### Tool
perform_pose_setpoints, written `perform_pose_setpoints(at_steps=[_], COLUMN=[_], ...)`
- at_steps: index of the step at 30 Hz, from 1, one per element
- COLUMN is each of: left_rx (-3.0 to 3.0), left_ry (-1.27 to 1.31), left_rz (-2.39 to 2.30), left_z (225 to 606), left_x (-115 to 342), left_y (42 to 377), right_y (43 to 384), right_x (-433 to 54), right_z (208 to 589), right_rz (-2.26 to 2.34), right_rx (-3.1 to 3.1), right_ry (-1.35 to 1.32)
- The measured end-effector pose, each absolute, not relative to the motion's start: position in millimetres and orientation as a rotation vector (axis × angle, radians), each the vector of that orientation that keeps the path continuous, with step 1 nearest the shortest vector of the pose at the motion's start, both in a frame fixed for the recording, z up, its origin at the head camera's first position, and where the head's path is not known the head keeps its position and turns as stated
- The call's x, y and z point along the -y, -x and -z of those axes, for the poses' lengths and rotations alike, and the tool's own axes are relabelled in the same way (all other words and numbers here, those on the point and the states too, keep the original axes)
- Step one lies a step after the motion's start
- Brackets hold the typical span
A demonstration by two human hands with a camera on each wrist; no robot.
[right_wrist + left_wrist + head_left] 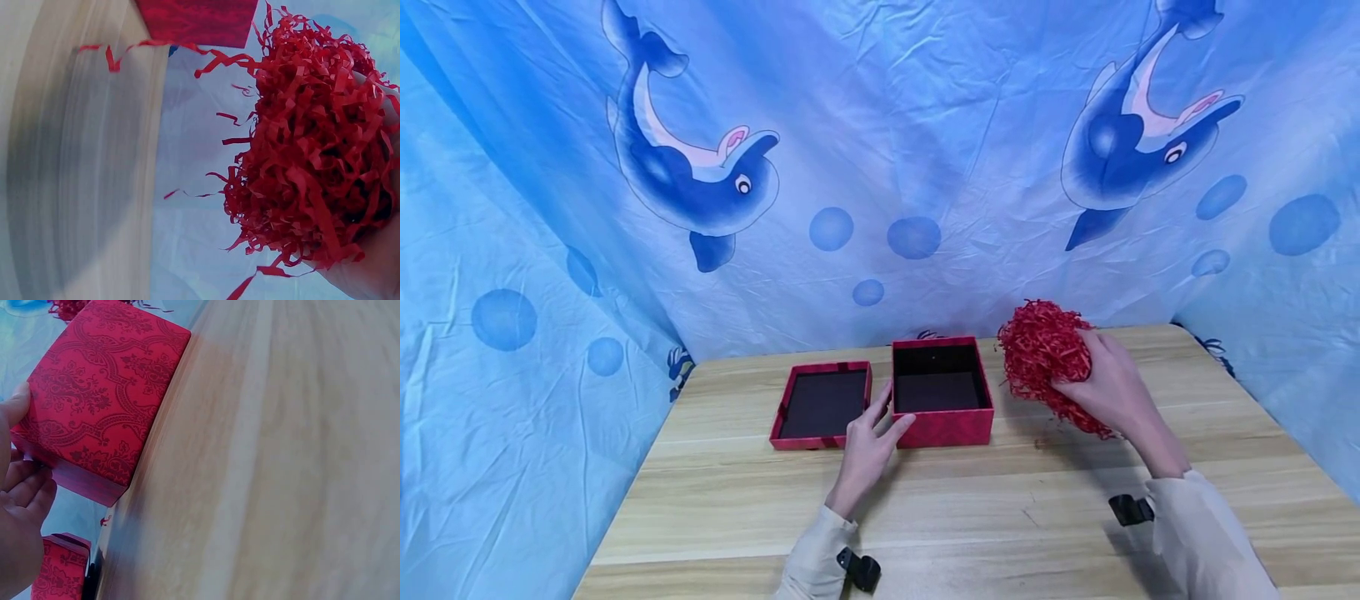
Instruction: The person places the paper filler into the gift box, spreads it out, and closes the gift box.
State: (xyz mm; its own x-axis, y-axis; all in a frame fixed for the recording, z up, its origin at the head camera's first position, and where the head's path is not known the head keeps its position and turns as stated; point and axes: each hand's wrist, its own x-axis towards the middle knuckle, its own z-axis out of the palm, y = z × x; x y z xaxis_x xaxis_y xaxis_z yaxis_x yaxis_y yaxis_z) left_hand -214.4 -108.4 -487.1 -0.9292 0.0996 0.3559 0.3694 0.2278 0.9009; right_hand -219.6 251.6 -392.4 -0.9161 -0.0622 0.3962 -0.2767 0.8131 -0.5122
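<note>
My right hand [1108,383] grips a bulky clump of red shredded paper [1043,354] above the table, to the right of an open red box [943,428]. In the right wrist view the red shredded paper [306,150] hides most of the fingers, and loose strands trail from it. The box has a dark interior, with no contents visible in it. My left hand [867,454] holds the box at its front left corner, thumb on the patterned front and fingers along the left side. Left of that hand lies the box lid [820,443], inside up.
The wooden table [737,517] carries the box and lid near its back edge. Blue curtains [865,150] printed with dolphins hang behind and at both sides. A tiny red scrap [1038,444] shows beneath the raised right hand.
</note>
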Motion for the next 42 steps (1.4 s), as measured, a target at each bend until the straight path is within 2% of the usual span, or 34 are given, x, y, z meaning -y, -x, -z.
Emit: perform_pose_setpoints(at_steps=[14, 24, 42], left_rx=[2.302, 2.274, 2.279], left_ry=[0.394, 0.451, 0.439], left_rz=[1.771, 1.754, 1.766], left_z=[480.2, 485.1, 484.3], left_x=[105.7, 108.2, 107.2], left_y=[210.9, 214.0, 213.1], right_y=[229.1, 236.2, 251.9], right_x=[-225.1, -205.5, -171.6], right_z=[379.4, 373.1, 372.2], right_rz=[-0.797, -0.781, -0.728], right_rx=[2.656, 2.703, 2.743], right_ry=[-0.361, -0.404, -0.542])
